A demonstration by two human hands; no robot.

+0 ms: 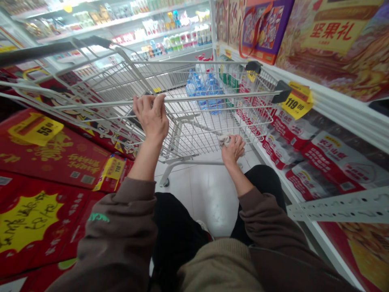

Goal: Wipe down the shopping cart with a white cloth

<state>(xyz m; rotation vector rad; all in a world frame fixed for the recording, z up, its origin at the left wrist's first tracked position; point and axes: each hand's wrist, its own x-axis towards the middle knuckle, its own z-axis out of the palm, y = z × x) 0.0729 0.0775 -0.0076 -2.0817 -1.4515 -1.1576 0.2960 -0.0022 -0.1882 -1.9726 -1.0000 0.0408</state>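
The person's left hand is bent over the upper side rail of a silver-grey wire shopping cart, its fingers hooked round the thin metal bar. The right hand is lower and farther along the same side, its fingers closed round a crumpled pale grey cloth that it holds against the wire mesh; the view is too soft there to tell whether the fingertips also grasp a wire. The cart stands side-on before the person, its dark handle bar at the upper left and a small dark wheel on the white tiled floor. Both arms are in brown sleeves pushed back from the wrists, and the black-trousered legs are bent beneath them.

To the right, a white metal shelf carries large gift boxes, with a yellow price tag reading 119.00 near the cart's dark corner piece. Below are red-and-clear packs of bottled water. Beyond the cart, large blue-tinted bottles stand on the floor in front of a lit display of dairy-like packages. To the left lie red cartons with yellow price labels.
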